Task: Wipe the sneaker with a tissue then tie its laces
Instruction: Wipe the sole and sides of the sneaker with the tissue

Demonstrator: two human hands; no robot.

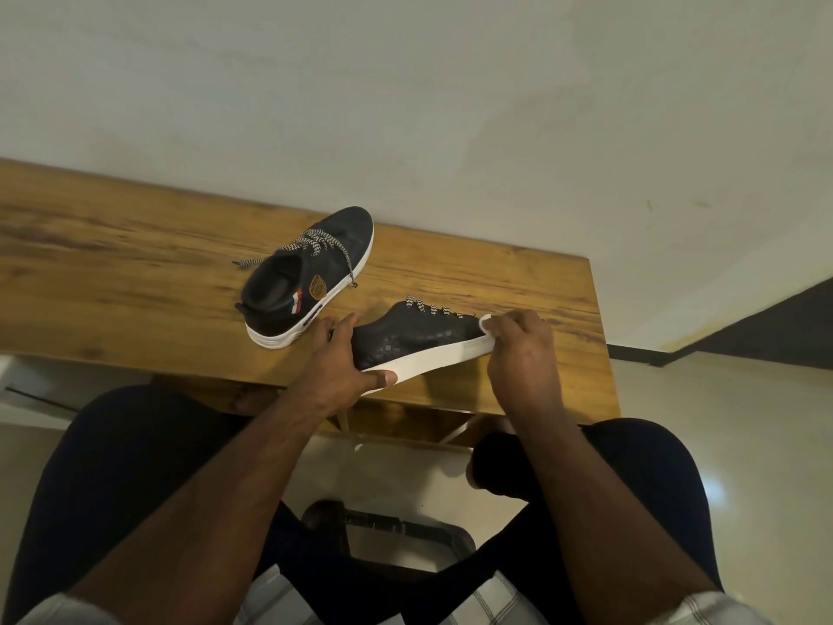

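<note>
A dark sneaker (417, 336) with a white sole lies tilted on its side near the front edge of the wooden table (135, 263), toe to the right. My left hand (340, 365) grips its heel, thumb on the sole. My right hand (518, 349) pinches a small white tissue (487, 321) against the toe. The sneaker's black-and-white laces (432, 306) run along its far side; their ends are hidden.
A second dark sneaker (311, 275) stands upright behind and to the left, its laces loose on the table. A pale wall rises directly behind the table. My knees and a dark stool (387, 539) are below the table's front edge.
</note>
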